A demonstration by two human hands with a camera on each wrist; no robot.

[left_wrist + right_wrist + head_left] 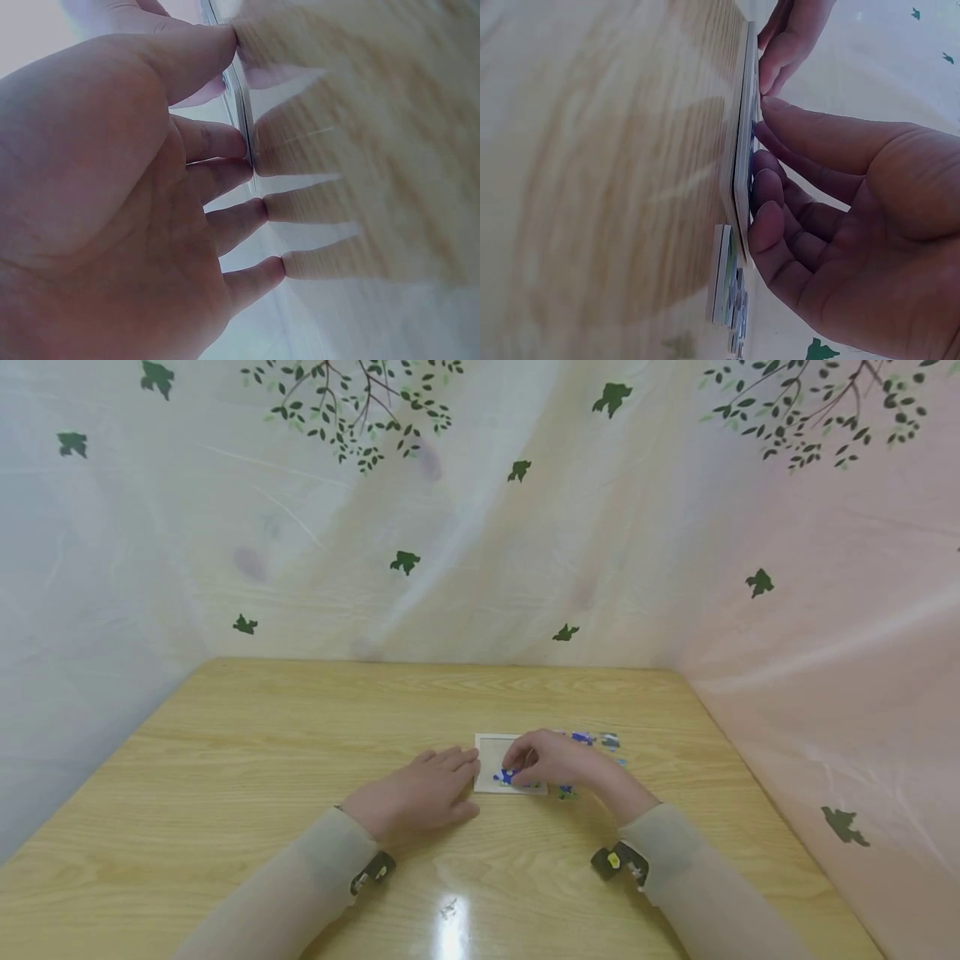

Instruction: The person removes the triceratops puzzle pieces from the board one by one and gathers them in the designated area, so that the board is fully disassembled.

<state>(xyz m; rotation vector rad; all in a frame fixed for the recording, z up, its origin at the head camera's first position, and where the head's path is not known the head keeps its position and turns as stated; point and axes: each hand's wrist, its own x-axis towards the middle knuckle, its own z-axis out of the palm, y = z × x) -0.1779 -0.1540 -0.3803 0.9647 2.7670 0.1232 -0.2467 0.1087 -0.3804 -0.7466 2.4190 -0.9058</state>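
Note:
A white-bordered puzzle tray (495,791) lies flat on the table, with blue puzzle pieces in its lower part. My left hand (423,793) is laid palm down, its fingers spread and nearly straight, fingertips right at the tray's left edge. In the left wrist view, the fingertips (255,274) touch the glossy tabletop and tray edge. Over the tray, my right hand (551,756) bends its fingers and thumb round a blue puzzle piece (507,776). The right wrist view shows those fingers low against the tray (742,150), and they hide most of the piece.
Loose puzzle pieces (582,738) lie right of the tray, partly behind the right hand. Another green-and-blue piece (566,793) sits by the tray's lower right corner. The wooden table (262,760) meets a hanging leaf-print curtain (450,610) at the back and sides.

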